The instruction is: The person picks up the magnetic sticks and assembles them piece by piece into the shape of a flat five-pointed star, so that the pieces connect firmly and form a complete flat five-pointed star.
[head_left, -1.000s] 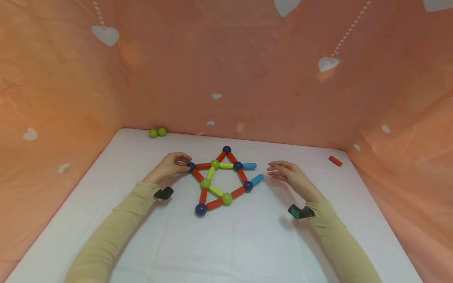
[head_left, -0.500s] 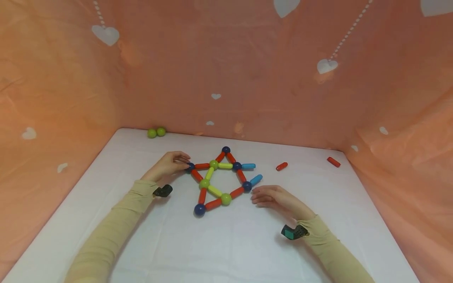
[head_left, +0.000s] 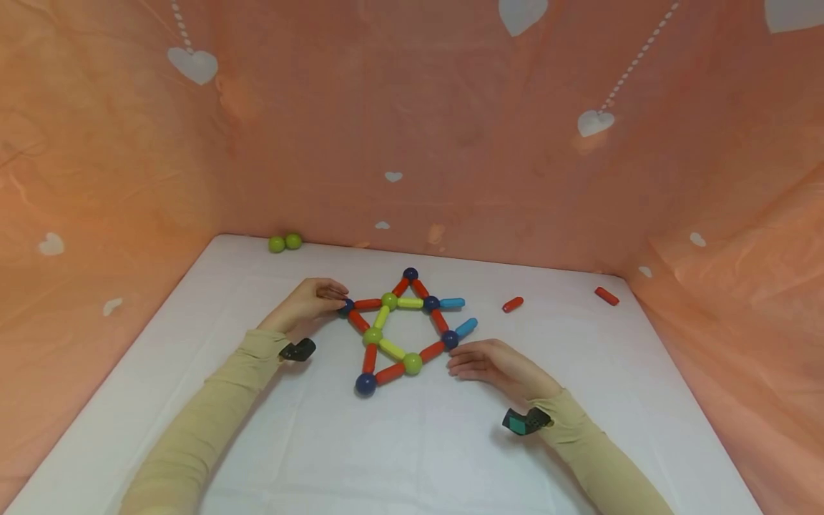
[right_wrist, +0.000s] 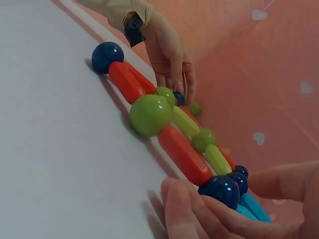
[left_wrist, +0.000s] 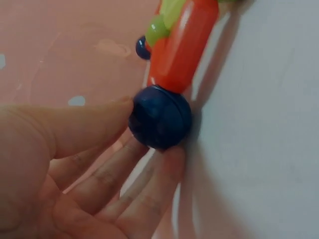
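Note:
A star-like outline of toy building rods and balls lies mid-table in the head view. Its red rods (head_left: 433,351), yellow-green rods (head_left: 391,349), green balls (head_left: 413,363) and dark blue balls (head_left: 365,384) join end to end. Two light blue rods (head_left: 453,303) stick out on the right. My left hand (head_left: 315,300) pinches the leftmost dark blue ball (left_wrist: 160,117) between thumb and fingertips. Beside the lower right dark blue ball (right_wrist: 219,191), my right hand (head_left: 496,365) has loosely extended fingers right at it; thumb and fingers stand apart around it in the right wrist view.
Two loose red rods lie at the right: one red rod (head_left: 513,305) near the star, another red rod (head_left: 606,296) by the table's far right corner. Two green balls (head_left: 285,243) sit at the back left edge. Pink cloth (head_left: 412,143) with hearts surrounds the white table (head_left: 360,458).
My right hand has come toward me and left, to the lower right ball. A red rod now lies right of the star, where that hand was. My left hand stays on its ball.

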`<move>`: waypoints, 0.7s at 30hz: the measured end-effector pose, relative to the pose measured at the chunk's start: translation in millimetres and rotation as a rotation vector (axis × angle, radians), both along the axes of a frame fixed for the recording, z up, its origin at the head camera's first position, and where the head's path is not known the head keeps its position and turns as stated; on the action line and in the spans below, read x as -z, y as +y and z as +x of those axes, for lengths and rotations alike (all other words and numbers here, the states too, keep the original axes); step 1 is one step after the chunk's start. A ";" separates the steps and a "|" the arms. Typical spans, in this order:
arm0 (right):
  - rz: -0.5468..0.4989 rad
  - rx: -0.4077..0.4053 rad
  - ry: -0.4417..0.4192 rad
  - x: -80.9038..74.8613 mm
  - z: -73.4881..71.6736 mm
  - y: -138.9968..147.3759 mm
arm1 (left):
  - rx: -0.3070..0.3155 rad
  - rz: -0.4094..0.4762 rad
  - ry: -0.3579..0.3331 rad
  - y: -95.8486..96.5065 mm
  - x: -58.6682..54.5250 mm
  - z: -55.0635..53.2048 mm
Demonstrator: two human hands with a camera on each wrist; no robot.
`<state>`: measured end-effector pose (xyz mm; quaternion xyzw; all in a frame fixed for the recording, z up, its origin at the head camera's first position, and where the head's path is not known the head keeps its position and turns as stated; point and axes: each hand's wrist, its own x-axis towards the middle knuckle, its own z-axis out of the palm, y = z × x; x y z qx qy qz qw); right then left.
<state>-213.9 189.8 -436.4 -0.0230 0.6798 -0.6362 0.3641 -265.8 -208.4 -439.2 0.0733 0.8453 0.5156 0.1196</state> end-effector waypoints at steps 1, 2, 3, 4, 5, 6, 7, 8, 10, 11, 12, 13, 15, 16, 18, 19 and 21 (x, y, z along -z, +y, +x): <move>-0.001 0.014 -0.004 0.0 -1.2 -0.1 | 0.001 -0.002 -0.007 0.0 -0.6 1.6; -0.001 0.027 -0.006 0.1 -2.6 0.0 | -0.006 0.004 -0.031 0.4 -1.2 3.4; -0.001 0.036 -0.003 -0.1 -4.0 0.3 | -0.001 0.002 -0.030 0.4 -1.4 4.7; -0.006 0.044 0.000 -0.3 -5.7 1.0 | 0.003 0.003 -0.031 0.4 -1.8 6.2; -0.007 0.050 0.005 -0.6 -7.6 1.8 | 0.004 0.009 -0.048 0.3 -1.9 8.1; -0.007 0.053 0.011 -0.8 -9.8 2.8 | 0.016 0.003 -0.042 0.1 -1.5 9.4; -0.005 0.057 0.018 -1.2 -12.1 4.0 | 0.027 -0.003 -0.040 -0.1 -1.4 10.9; -0.004 0.061 0.024 -1.8 -14.5 5.0 | 0.033 -0.002 -0.043 -0.1 -1.6 12.9; -0.008 0.074 0.031 -2.8 -20.3 6.5 | 0.057 -0.009 -0.041 -0.2 -1.2 16.8; -0.011 0.084 0.031 -3.4 -23.6 6.8 | 0.067 -0.014 -0.042 0.0 -0.5 18.7; -0.020 0.094 0.030 -4.0 -27.1 6.8 | 0.086 -0.021 -0.027 0.7 0.0 20.5; -0.026 0.104 0.027 -5.0 -30.4 6.8 | 0.097 -0.015 -0.030 1.6 0.0 23.2; -0.037 0.098 0.031 -7.1 -37.9 6.1 | 0.122 -0.013 -0.030 4.1 1.2 28.1; -0.033 0.098 0.036 -8.3 -41.4 5.6 | 0.136 -0.012 -0.028 5.3 1.7 31.0; -0.032 0.097 0.048 -9.7 -49.1 3.9 | 0.151 -0.005 -0.043 9.0 1.5 38.2; -0.019 0.087 0.062 -10.5 -52.7 3.1 | 0.154 0.001 -0.057 10.9 1.4 42.1; -0.006 0.083 0.082 -11.4 -59.7 0.4 | 0.164 0.019 -0.086 14.9 1.3 50.1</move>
